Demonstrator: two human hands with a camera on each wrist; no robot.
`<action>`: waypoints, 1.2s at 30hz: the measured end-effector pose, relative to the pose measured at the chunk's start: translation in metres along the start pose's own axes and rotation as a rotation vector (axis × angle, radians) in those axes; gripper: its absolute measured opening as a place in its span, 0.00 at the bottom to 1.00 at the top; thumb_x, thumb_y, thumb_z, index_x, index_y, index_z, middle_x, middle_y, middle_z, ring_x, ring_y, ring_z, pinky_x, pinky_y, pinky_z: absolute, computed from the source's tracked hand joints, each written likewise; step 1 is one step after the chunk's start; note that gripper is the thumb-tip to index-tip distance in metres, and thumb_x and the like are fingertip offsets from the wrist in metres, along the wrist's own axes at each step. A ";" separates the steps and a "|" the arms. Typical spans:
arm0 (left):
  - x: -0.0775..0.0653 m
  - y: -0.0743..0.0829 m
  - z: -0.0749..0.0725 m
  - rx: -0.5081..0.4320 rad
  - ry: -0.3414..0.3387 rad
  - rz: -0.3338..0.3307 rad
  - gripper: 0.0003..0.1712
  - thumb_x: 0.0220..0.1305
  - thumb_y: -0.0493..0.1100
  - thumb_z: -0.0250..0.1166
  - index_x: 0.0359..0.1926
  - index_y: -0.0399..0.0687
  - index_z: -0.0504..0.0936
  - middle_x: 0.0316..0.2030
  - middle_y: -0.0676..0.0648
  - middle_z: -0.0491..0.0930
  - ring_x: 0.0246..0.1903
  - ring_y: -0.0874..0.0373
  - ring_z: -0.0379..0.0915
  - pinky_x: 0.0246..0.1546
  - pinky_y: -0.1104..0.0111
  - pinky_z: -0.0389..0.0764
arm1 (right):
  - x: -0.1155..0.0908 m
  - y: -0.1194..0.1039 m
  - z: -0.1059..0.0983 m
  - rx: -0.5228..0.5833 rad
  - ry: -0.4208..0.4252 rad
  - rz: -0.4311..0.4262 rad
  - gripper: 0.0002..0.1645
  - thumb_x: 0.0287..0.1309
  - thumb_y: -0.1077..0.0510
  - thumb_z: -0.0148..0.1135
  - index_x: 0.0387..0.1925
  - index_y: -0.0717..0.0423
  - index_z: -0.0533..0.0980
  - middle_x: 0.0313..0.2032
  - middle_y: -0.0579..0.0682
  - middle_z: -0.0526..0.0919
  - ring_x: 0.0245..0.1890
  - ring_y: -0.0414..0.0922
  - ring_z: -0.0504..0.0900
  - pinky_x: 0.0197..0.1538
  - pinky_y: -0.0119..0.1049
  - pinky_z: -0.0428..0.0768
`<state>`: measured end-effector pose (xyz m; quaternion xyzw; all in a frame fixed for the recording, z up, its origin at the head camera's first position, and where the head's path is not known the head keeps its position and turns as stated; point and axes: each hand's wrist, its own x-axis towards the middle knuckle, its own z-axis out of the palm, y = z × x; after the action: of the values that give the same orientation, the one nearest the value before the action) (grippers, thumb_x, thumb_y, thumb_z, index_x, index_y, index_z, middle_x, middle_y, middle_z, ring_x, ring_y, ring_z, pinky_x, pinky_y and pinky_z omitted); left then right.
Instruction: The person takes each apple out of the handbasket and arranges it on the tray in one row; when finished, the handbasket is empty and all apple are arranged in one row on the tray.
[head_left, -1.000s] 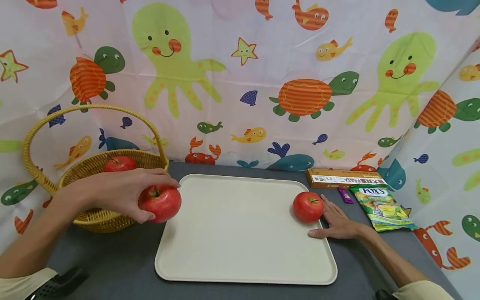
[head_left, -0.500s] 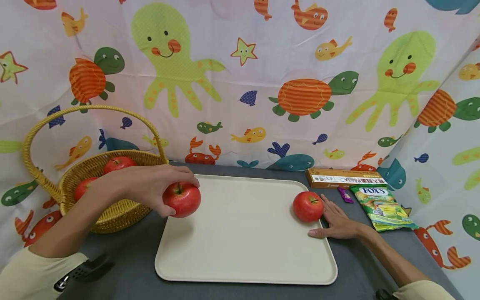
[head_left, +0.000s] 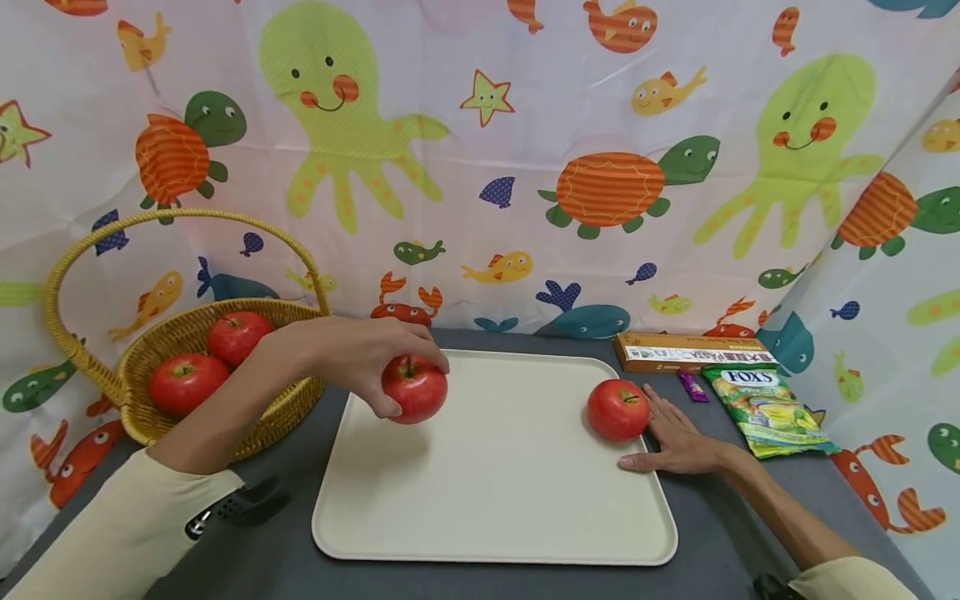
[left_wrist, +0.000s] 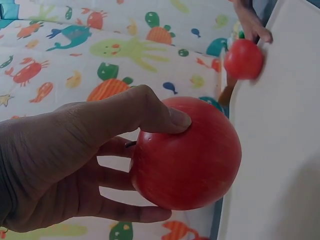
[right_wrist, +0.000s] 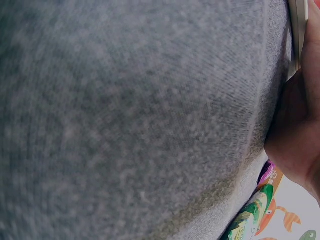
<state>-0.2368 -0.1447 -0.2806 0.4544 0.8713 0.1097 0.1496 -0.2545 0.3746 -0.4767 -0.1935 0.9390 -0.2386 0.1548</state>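
Observation:
In the head view my left hand holds a red apple above the left part of the cream tray. The left wrist view shows the thumb on one side of this apple and fingers round the other. A second apple sits on the tray by its right edge. Beside that apple my right hand rests at the tray's right rim, fingers straight, thumb over the rim. Two more apples, one at the front and one behind, lie in the yellow wicker basket.
The basket has a tall arched handle and stands left of the tray. At the right lie a long brown box, a small purple packet and a green Fox's bag on the grey table. A printed curtain hangs behind.
My left hand has carried the apple rightward from beside the basket to over the tray. Both basket apples now show more fully. My right hand stays at the tray's edge.

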 end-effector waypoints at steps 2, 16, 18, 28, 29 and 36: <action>0.007 0.002 -0.001 -0.003 -0.008 0.019 0.37 0.51 0.50 0.78 0.65 0.58 0.79 0.58 0.51 0.79 0.60 0.53 0.73 0.51 0.61 0.87 | 0.000 -0.001 -0.002 -0.001 -0.002 0.001 0.67 0.58 0.35 0.71 0.81 0.64 0.47 0.82 0.72 0.36 0.81 0.74 0.33 0.72 0.82 0.33; 0.069 0.007 0.008 -0.071 0.018 0.067 0.37 0.54 0.50 0.78 0.66 0.56 0.79 0.62 0.50 0.78 0.64 0.53 0.71 0.53 0.64 0.87 | 0.001 0.003 0.000 0.001 -0.006 0.004 0.67 0.58 0.35 0.71 0.81 0.65 0.47 0.82 0.71 0.37 0.81 0.74 0.33 0.72 0.82 0.33; 0.080 0.007 0.014 -0.076 0.025 0.073 0.37 0.54 0.50 0.78 0.66 0.57 0.79 0.62 0.50 0.78 0.64 0.53 0.71 0.53 0.64 0.87 | 0.001 0.004 0.000 0.001 -0.005 0.005 0.67 0.58 0.35 0.71 0.81 0.65 0.47 0.82 0.71 0.37 0.81 0.74 0.33 0.72 0.83 0.33; 0.133 0.014 0.041 -0.085 0.013 0.071 0.37 0.57 0.50 0.77 0.68 0.57 0.78 0.63 0.49 0.78 0.65 0.55 0.70 0.54 0.65 0.86 | 0.000 0.002 -0.002 0.004 0.001 0.007 0.67 0.57 0.34 0.71 0.81 0.64 0.48 0.82 0.71 0.37 0.81 0.74 0.33 0.72 0.83 0.33; 0.138 0.015 0.043 -0.083 0.015 0.071 0.38 0.57 0.50 0.77 0.68 0.57 0.77 0.63 0.49 0.78 0.64 0.55 0.70 0.54 0.65 0.86 | 0.000 0.002 -0.002 0.003 0.003 0.005 0.67 0.57 0.34 0.71 0.81 0.64 0.48 0.82 0.71 0.37 0.81 0.74 0.33 0.72 0.83 0.34; 0.163 0.018 0.057 -0.060 0.027 0.086 0.37 0.58 0.51 0.76 0.69 0.58 0.78 0.61 0.49 0.78 0.63 0.57 0.71 0.53 0.69 0.85 | 0.001 0.001 -0.003 -0.003 -0.004 0.018 0.68 0.57 0.34 0.71 0.82 0.63 0.47 0.82 0.71 0.36 0.81 0.73 0.32 0.73 0.81 0.33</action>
<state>-0.2916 0.0030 -0.3539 0.4852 0.8492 0.1481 0.1464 -0.2567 0.3759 -0.4749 -0.1859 0.9407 -0.2355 0.1585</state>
